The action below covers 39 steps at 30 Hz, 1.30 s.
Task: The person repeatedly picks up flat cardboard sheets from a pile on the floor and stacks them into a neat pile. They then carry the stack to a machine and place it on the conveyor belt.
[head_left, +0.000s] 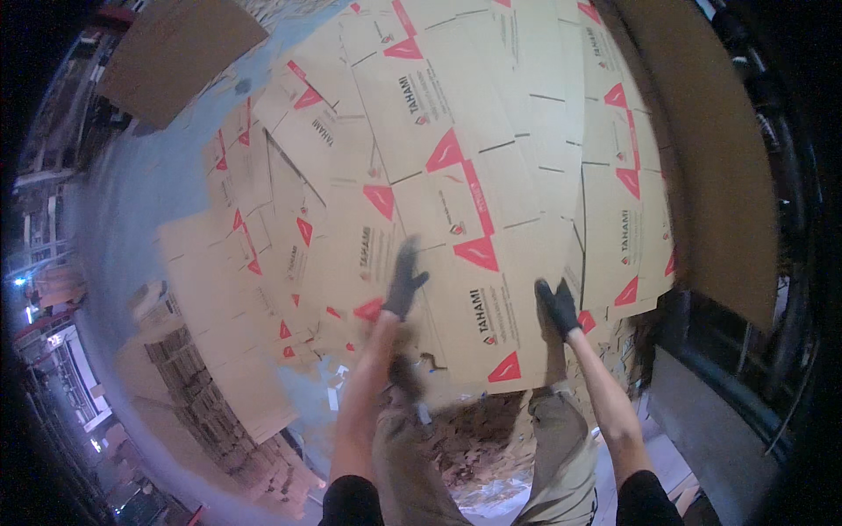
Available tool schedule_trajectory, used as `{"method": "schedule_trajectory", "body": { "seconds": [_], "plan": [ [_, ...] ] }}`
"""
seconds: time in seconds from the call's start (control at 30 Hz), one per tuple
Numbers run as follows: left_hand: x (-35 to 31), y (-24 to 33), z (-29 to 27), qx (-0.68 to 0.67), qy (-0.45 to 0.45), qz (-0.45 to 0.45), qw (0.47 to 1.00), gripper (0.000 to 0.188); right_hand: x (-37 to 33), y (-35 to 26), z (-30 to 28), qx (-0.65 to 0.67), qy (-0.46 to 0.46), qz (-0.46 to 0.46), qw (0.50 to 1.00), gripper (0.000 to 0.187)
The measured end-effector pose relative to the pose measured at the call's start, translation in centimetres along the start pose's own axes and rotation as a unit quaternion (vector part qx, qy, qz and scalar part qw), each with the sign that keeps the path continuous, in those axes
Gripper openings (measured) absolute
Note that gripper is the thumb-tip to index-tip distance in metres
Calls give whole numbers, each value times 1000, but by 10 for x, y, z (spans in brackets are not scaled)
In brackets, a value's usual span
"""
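Note:
Several flat printed cardboard sheets, tan with red and black markings, lie spread in an overlapping heap in front of me. Between my hands is the nearest cardboard sheet [481,351], its near edge above my knees. My left hand [405,282], in a dark glove, is by that sheet's left side, fingers stretched out and thumb apart, slightly blurred. My right hand [558,307], gloved as well, lies along the sheet's right side with thumb and fingers spread. Whether either palm presses on the cardboard cannot be made out.
A large plain brown cardboard panel [732,175] stands along the right. Another brown panel [180,57] is at the far left. Stacked cardboard pieces [189,373] sit at the lower left beside a pale sheet [232,329]. Cardboard scraps [474,438] lie around my legs.

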State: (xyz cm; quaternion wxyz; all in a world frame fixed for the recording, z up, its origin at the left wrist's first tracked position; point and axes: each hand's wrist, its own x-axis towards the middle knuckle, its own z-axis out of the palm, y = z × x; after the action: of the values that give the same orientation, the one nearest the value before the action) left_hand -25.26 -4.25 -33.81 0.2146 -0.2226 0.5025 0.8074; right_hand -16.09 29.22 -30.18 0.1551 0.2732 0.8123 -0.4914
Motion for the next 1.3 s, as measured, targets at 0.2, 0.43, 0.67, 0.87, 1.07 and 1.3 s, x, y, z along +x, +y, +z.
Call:
{"method": "schedule_trajectory", "body": {
  "seconds": [0.2,0.43,0.67,0.87,1.07,1.3],
  "plan": [
    [-11,68,19,81,144,-2,986,43,-15,-35,7,187,81,49,978,44],
    [-76,93,158,122,-118,-18,985,55,3,58,-42,39,42,-39,998,44],
    [-133,62,339,412,-100,169,890,66,-10,-76,-159,148,23,-28,988,57],
    [-74,7,350,208,-463,-51,860,59,-16,-175,-198,-234,114,-91,961,64],
    [57,53,80,530,140,183,816,83,49,-88,-246,-247,125,-44,960,51],
    [43,123,-138,565,235,-41,790,77,43,-84,-301,8,129,6,992,39]
  ]
}}
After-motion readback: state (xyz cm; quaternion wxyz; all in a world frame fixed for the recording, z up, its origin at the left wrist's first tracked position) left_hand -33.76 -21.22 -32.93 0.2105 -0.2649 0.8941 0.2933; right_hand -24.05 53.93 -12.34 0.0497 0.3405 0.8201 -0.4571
